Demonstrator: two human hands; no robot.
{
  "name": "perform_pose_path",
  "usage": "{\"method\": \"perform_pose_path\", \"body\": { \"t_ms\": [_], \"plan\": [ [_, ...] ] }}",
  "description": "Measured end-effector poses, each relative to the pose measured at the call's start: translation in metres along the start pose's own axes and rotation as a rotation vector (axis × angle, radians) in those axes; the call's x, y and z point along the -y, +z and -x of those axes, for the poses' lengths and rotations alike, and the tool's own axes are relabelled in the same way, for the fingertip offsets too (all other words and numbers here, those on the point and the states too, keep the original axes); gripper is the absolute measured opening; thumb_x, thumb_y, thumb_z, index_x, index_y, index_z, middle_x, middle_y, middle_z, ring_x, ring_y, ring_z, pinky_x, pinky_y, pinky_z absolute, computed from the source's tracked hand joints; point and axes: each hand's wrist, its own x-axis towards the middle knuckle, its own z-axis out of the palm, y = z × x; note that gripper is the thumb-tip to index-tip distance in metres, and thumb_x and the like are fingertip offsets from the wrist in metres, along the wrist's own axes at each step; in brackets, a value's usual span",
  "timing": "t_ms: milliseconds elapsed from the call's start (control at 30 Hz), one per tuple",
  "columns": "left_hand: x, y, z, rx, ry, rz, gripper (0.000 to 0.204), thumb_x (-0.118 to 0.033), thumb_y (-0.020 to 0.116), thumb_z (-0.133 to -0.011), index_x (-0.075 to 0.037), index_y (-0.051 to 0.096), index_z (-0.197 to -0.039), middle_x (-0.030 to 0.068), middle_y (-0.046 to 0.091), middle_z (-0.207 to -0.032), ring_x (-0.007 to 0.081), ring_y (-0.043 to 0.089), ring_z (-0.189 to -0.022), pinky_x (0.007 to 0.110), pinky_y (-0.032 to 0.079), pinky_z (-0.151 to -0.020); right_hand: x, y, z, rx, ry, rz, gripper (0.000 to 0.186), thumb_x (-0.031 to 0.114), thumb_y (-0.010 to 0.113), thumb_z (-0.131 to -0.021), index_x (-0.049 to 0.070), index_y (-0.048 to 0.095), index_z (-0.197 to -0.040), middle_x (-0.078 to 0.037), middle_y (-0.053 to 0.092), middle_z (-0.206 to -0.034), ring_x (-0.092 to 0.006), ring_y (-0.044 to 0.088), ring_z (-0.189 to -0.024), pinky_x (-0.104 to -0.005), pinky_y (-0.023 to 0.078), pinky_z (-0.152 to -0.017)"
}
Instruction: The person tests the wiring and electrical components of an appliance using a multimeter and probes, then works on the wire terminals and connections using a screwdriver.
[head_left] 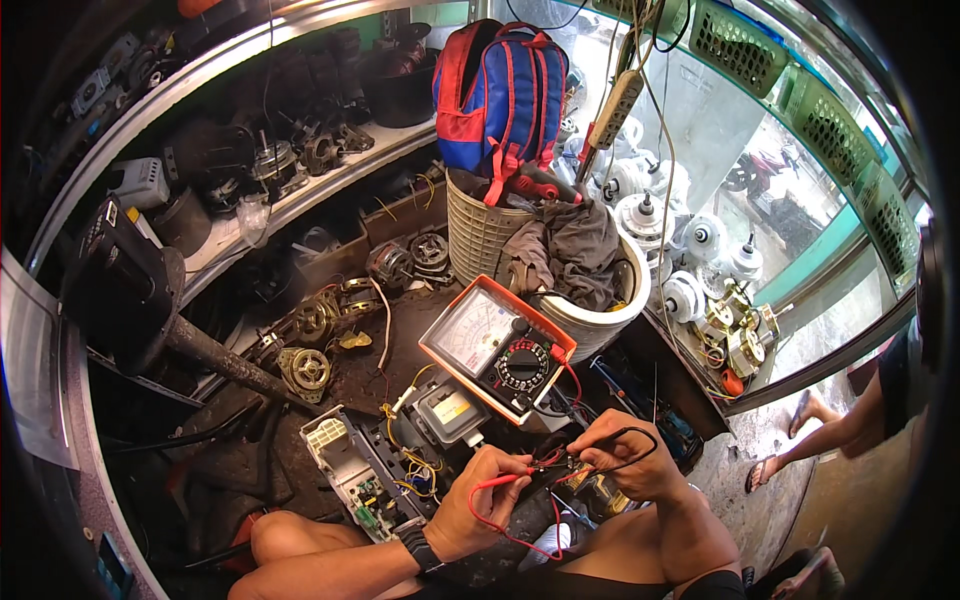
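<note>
Left hand (478,505), fingers curled nearly closed, pinching the red test probe (520,476) near its tip. Right hand (625,455), likewise closed in a pinch, gripping the black test probe (590,461); both tips meet over a small component (563,468), too small to identify, between the hands. Analog multimeter (497,349) in an orange case lies just beyond, leads trailing to it. Open circuit board housing (362,475) sits beside the left hand.

1. One analog multimeter (497,348) in an orange case.
2. Two probe leads: one red lead (497,484), one black lead (632,447).
3. One backpack (500,95).
4. Two green baskets (735,42).
5. Two hands: left hand (478,500), right hand (632,458).
</note>
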Motion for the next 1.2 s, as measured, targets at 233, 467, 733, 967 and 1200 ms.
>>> {"method": "perform_pose_path", "body": {
  "t_ms": [233,467,733,967,1200],
  "plan": [
    [0.0010,0.0001,0.0001,0.006,0.008,-0.014,0.015,0.005,0.067,-0.101,0.001,0.058,-0.112,0.0157,0.062,-0.112,0.0300,0.073,-0.117,0.035,0.063,-0.091,-0.0008,-0.0012,0.0015,0.009,0.049,-0.005,0.013,0.004,0.080,-0.096,0.005,0.076,-0.108,-0.005,0.070,-0.097,-0.0136,0.067,-0.085,-0.0267,0.051,-0.070],
    [-0.0024,-0.0002,0.0006,0.007,-0.026,0.000,0.013,0.004,0.066,-0.102,0.001,0.058,-0.112,0.0167,0.063,-0.114,0.0310,0.073,-0.118,0.036,0.063,-0.094,0.0001,-0.0015,0.0007,0.018,0.036,0.012,0.013,0.005,0.079,-0.097,0.004,0.076,-0.109,-0.006,0.072,-0.100,-0.0145,0.068,-0.086,-0.0278,0.052,-0.071],
    [-0.0014,-0.0005,-0.0006,-0.001,-0.004,-0.014,0.014,0.002,0.067,-0.102,0.000,0.058,-0.113,0.0169,0.064,-0.113,0.0317,0.073,-0.117,0.037,0.063,-0.093,0.0011,-0.0009,0.0046,0.007,0.226,-0.231,0.012,0.007,0.071,-0.104,-0.001,0.075,-0.112,-0.008,0.069,-0.104,-0.0143,0.070,-0.093,-0.0281,0.057,-0.080],
    [-0.0048,-0.0015,-0.0009,-0.003,-0.014,-0.018,0.013,0.000,0.068,-0.103,0.000,0.059,-0.112,0.0161,0.064,-0.112,0.0321,0.073,-0.117,0.038,0.062,-0.093,0.0007,-0.0018,0.0026,-0.007,0.201,-0.336,0.016,0.008,0.069,-0.105,-0.004,0.072,-0.116,-0.010,0.066,-0.112,-0.0173,0.071,-0.100,-0.0303,0.060,-0.087],
    [-0.0054,-0.0020,-0.0014,0.002,0.003,-0.037,0.014,0.000,0.068,-0.103,0.000,0.059,-0.112,0.0152,0.062,-0.111,0.0316,0.073,-0.118,0.036,0.063,-0.091,-0.0044,-0.0004,0.0030,0.006,0.160,-0.314,0.018,0.010,0.069,-0.105,-0.004,0.072,-0.116,-0.010,0.066,-0.111,-0.0172,0.071,-0.100,-0.0299,0.060,-0.086]
  ]
}}
